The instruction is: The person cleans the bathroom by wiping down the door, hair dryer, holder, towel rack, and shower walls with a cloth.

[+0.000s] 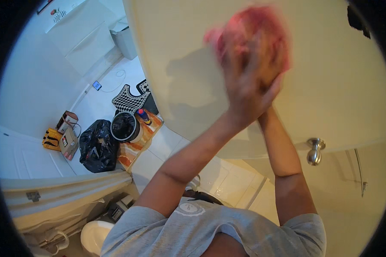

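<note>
Here, the left hand [246, 88] overlaps the right hand [271, 68], both on the pink cloth [255, 20], neither clearly nearer; blur hides whether the grip pinches or just presses. Bunched, without a clear long axis, it lies beyond them, before the door [180, 25].

No lettering or numbers legible. Round white emblem [189, 208] on front of grey short-sleeved fabric shirt [148, 233], its inner mark too small to make out. Blue cylindrical can with red cap [144, 116] bears yellowish label print, unreadable. Small dark-and-red patch [64, 141] on beige-grey bag [69, 147], detail indistinct. Small rectangular device with lit bluish screen [97, 85], display unreadable.
</note>
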Available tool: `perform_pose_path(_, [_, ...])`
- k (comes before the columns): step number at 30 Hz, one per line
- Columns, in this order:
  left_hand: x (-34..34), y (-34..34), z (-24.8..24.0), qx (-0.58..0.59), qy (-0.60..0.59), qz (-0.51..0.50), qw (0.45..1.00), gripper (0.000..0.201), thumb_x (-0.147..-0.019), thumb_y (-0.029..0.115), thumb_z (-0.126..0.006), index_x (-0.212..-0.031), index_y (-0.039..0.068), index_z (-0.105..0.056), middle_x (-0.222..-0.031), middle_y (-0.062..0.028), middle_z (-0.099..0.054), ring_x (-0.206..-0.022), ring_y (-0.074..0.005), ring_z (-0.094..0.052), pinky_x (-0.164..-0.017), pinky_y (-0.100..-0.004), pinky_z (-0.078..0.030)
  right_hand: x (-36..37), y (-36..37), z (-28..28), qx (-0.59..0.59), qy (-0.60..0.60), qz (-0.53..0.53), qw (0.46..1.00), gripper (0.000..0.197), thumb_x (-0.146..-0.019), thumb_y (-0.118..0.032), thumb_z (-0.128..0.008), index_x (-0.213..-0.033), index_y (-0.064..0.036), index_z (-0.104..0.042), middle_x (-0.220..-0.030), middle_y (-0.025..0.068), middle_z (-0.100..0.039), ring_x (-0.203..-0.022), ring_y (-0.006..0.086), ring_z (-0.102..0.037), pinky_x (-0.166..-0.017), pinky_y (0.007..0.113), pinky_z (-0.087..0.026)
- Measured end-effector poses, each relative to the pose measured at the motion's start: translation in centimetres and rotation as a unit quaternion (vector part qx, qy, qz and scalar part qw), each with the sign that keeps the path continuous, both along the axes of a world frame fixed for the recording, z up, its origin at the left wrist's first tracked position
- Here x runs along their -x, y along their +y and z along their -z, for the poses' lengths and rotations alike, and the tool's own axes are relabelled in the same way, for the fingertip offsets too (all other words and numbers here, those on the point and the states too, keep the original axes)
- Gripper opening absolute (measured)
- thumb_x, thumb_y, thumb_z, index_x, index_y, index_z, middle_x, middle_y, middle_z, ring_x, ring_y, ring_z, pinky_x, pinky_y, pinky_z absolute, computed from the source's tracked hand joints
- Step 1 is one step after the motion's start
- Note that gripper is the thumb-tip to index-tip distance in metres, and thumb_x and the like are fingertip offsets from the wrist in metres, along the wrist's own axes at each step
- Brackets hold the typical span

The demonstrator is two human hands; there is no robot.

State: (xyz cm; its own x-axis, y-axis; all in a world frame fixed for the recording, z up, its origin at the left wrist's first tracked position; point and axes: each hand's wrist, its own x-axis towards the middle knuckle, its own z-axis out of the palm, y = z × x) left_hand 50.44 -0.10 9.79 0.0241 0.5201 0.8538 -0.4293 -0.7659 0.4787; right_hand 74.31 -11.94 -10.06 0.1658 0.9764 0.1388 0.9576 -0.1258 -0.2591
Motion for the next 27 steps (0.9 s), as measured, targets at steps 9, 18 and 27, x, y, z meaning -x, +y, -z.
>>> perform_pose_path(9, [2.8,1.1,31.6,0.356,0.250,0.100,0.895,0.092,-0.076,0.022,-0.076,-0.145,-0.003,-0.021,-0.150,-0.0296,-0.012,-0.141,-0.0423,-0.012,-0.111,-0.0469,-0.022,19.2,8.9,13.7,0.082,-0.134,-0.030,0.987,0.059,-0.089,-0.026,-0.050,-0.143,-0.0082,-0.033,-0.145,0.0107,-0.036,-0.139,0.0275,-0.027,-0.114,0.041,-0.022])
perform_pose_path(18, [2.9,11.6,5.0,-0.013,0.067,0.037,0.997,0.071,-0.064,0.008,-0.070,-0.132,0.003,-0.050,-0.146,-0.0194,-0.033,-0.137,-0.0425,-0.024,-0.109,-0.0631,-0.016,10.9,11.0,2.5,-0.022,-0.060,0.008,0.998,0.050,-0.090,-0.024,-0.054,-0.135,-0.0083,-0.041,-0.131,0.0091,-0.047,-0.120,0.0220,-0.042,-0.100,0.036,-0.034])
perform_pose_path(27, [6.4,14.2,36.4,0.306,0.355,-0.053,0.881,0.081,-0.080,0.019,-0.070,-0.147,0.007,-0.026,-0.149,-0.0263,-0.022,-0.137,-0.0432,-0.022,-0.110,-0.0512,-0.023,20.3,26.1,18.6,-0.040,0.019,-0.005,0.999,0.047,-0.089,-0.023,-0.055,-0.132,-0.0070,-0.045,-0.130,0.0101,-0.048,-0.117,0.0213,-0.044,-0.098,0.035,-0.034])
